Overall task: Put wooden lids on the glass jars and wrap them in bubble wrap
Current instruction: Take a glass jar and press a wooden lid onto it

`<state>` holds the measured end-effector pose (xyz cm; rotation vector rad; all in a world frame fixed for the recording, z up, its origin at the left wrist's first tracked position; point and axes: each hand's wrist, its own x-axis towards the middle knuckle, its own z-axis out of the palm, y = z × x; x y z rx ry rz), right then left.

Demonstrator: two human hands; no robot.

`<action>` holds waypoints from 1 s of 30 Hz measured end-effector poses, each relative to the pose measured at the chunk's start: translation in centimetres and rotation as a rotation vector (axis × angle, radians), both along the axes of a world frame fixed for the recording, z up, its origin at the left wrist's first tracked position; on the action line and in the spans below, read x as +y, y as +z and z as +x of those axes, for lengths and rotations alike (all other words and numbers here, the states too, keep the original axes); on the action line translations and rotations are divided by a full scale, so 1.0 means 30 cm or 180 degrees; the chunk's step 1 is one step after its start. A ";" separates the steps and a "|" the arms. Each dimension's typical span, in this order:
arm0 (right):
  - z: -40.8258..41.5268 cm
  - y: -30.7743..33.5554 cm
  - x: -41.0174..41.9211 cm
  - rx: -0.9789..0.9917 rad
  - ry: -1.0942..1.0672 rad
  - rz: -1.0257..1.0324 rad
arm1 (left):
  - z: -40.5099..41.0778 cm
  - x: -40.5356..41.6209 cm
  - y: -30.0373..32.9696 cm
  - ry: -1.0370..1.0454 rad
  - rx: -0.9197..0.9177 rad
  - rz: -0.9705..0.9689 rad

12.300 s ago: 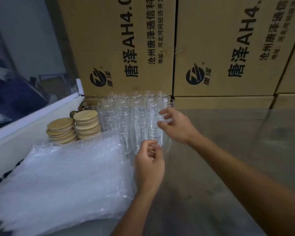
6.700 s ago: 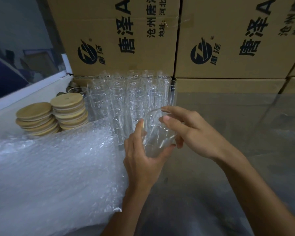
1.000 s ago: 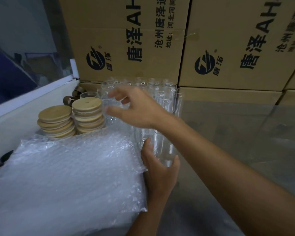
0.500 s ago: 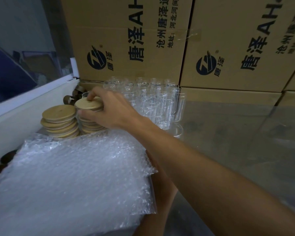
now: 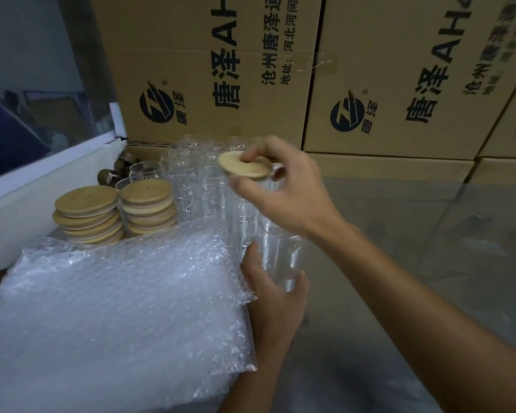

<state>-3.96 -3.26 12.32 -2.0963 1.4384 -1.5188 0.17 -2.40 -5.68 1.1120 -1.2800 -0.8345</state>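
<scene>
My left hand (image 5: 273, 296) grips the base of an upright clear glass jar (image 5: 282, 254) beside the bubble wrap. My right hand (image 5: 283, 192) pinches a round wooden lid (image 5: 243, 167) by its edge, held in the air above and slightly left of that jar's mouth. Two stacks of wooden lids (image 5: 113, 208) sit at the left. A cluster of several empty glass jars (image 5: 200, 180) stands behind the held jar. A thick pile of bubble wrap sheets (image 5: 111, 317) covers the near left of the table.
Large printed cardboard boxes (image 5: 221, 70) form a wall right behind the jars. A white ledge (image 5: 42, 180) borders the left side. Small dark metal rings (image 5: 116, 171) lie behind the lid stacks. The grey tabletop (image 5: 414, 263) stretches to the right.
My right hand took the top lid from the right stack and carried it rightward over the jar. My left hand kept holding the jar.
</scene>
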 end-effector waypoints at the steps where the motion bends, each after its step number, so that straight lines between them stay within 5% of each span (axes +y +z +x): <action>1: -0.044 -0.019 0.024 -0.0066 -0.0115 -0.0040 | -0.003 -0.001 -0.004 0.0031 -0.0006 -0.0061; 12: -0.231 -0.234 0.126 0.0417 -0.0578 -0.0010 | -0.009 -0.013 -0.018 0.0107 -0.0252 -0.0306; 30: -0.138 -0.277 0.100 -0.0053 -0.0542 0.0272 | 0.000 0.003 0.001 0.0079 -0.0361 -0.0355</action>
